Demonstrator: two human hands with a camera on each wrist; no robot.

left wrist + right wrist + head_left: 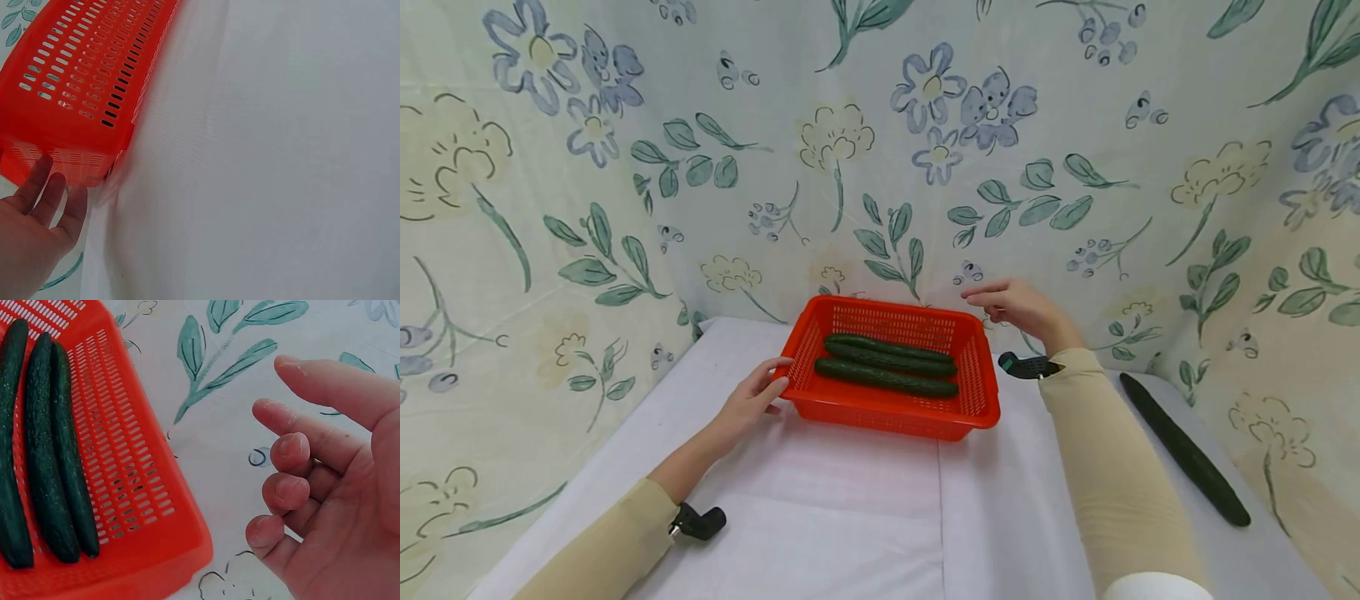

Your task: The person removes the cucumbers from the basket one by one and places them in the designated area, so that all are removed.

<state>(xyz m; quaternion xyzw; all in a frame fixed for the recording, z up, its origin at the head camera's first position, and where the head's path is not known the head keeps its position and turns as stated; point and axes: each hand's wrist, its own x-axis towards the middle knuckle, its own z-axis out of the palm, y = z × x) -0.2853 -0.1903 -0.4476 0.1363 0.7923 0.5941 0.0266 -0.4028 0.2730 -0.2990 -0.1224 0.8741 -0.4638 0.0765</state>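
A red plastic basket (pixel 880 421) with slotted walls stands toward the back of the white-covered table. Three dark green cucumbers (pixel 886 377) lie lengthwise inside it, two close together at the far side and one nearer. My left hand (pixel 751 398) holds the basket's left end at the rim. From below in the left wrist view, several fingers (pixel 75 209) show against the end wall. Beyond the back right corner, my right hand (pixel 1018 310) hovers apart from the basket. Its fingers are loosely bent with nothing between them, as the right wrist view shows.
Another long cucumber (pixel 1183 450) lies on the table's right side, beyond the right sleeve (pixel 1112 475). Floral cloth (pixel 835 192) hangs behind and on both sides. White cloth (pixel 820 517) covers the table, with a seam running toward the front.
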